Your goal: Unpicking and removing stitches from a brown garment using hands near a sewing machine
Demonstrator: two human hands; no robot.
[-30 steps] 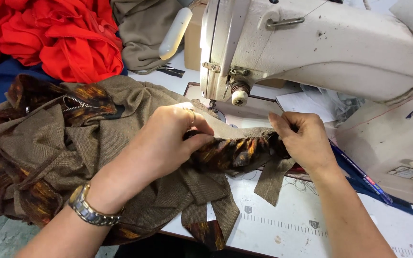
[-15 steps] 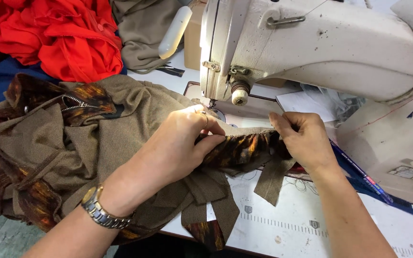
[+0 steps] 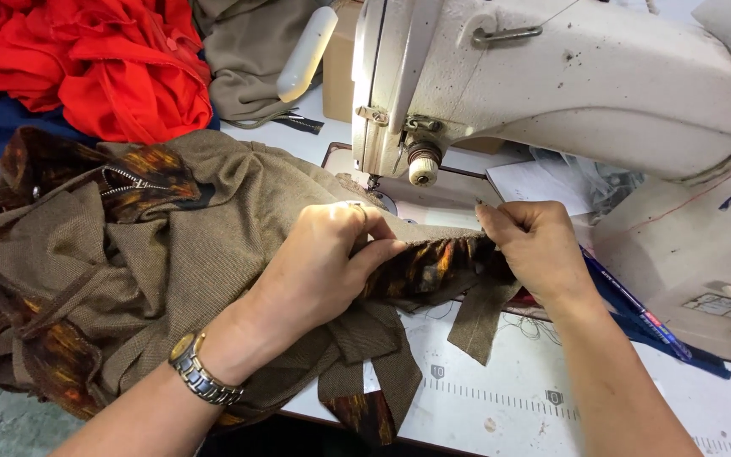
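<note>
- Brown tweed garment [image 3: 213,245] with a dark orange-patterned lining [image 3: 433,264] is lying bunched on the tabletop [image 3: 552,398], its folded edge stretching toward the needle area of the sewing machine [image 3: 568,93].
- Left hand [image 3: 319,267] is resting on the garment, its fingers [image 3: 378,250] closing in a pinch on the folded edge; a metal wristwatch [image 3: 200,372] is sitting on that wrist.
- Right hand [image 3: 539,250] is gripping the same edge further right, fingers curling shut around the gathered lining, just in front of the machine bed.
- Loose brown fabric strips [image 3: 480,317] are hanging down from the held section over the tabletop's printed ruler marks.
- Red cloth [image 3: 103,59] is piling up at the far left, well apart from both hands.
- Olive fabric [image 3: 251,55] is lying behind the garment, beside the machine head.
</note>
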